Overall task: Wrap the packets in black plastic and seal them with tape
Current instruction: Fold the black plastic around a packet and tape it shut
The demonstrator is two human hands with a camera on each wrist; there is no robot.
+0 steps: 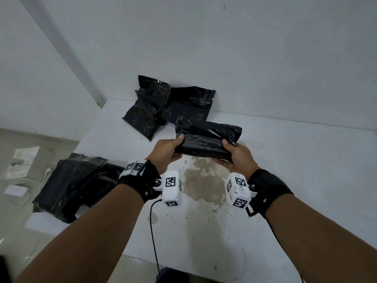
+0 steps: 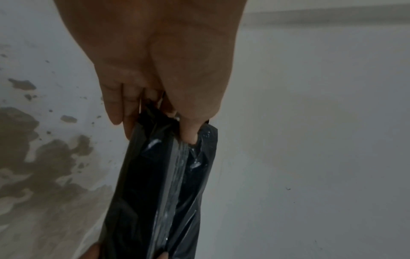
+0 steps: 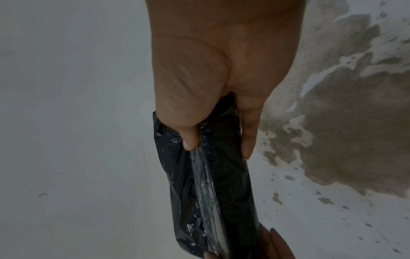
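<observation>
Holding a long packet wrapped in crinkled black plastic (image 1: 206, 144) by its two ends, the left hand (image 1: 166, 153) and the right hand (image 1: 237, 158) keep it lifted above the white table (image 1: 295, 180). Each grip is clamped on the packet, thumb on top and fingers (image 2: 117, 108) underneath; a strip of clear glossy tape (image 2: 175, 175) runs lengthwise along the packet's top fold. Directly beneath the packet lies a large brown patch of worn, stained surface (image 1: 204, 180), with small flecks scattered around it.

Beyond the stain, against the plain white wall (image 1: 224, 48), two flat black plastic parcels (image 1: 169, 105) lean overlapping each other at the table's far edge. Left of the stain, a heap of loose black plastic sheets (image 1: 71, 184) sits at the table's left edge, partly overhanging it. Further left of the stain, off the table, a pale tiled floor (image 1: 12, 211) holds white papers (image 1: 22, 160) and a small white box (image 1: 15, 189). Black wrist straps carry white marker-covered camera blocks (image 1: 171, 187), and a thin black cable (image 1: 153, 231) hangs from the left one, near the stain's left side.
</observation>
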